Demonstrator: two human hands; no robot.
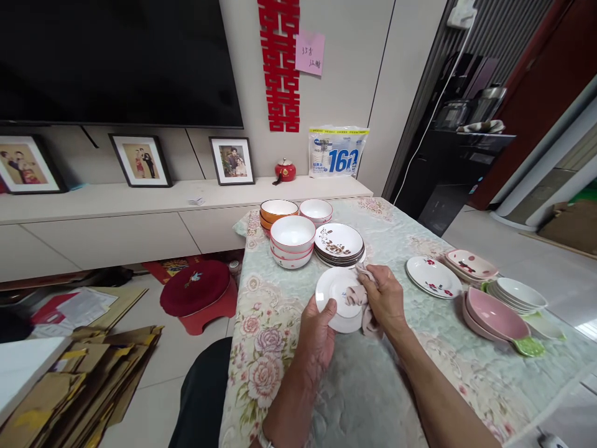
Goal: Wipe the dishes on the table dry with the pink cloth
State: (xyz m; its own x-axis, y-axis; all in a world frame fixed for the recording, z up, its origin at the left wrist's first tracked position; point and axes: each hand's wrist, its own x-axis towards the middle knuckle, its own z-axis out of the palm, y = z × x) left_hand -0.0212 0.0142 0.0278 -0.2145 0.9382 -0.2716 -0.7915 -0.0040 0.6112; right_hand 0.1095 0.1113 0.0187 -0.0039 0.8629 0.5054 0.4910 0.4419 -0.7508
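And at the near side of the desk (389, 224), both forearms (289, 398) reach in over the flowered tablecloth (270, 330), the left slanting up and rightward with a band (265, 439) at its wrist. The left hand (318, 330) has the white plate (332, 289) by its near-left rim, thumb laid on top, the other fingers tucked under, pinching it. That plate is held over the middle of the desk, well in from the left edge. Opposite, the right hand (385, 295), back upward, has its fingers closed on a bunched beige rag (370, 318) at the plate's right side, folds lying across its face. Along the right edge: pink bowls (497, 311), small white dishes (520, 292), red-flowered plates (433, 275). Beyond the held plate, a stack of brown-flowered plates (339, 239); just left, red-rimmed bowls (292, 234). Orange bowls (278, 208) sit near the far-left corner. Past the far edge, a low cabinet (177, 200) carries a red jar (285, 172) and a printed bag (338, 152).
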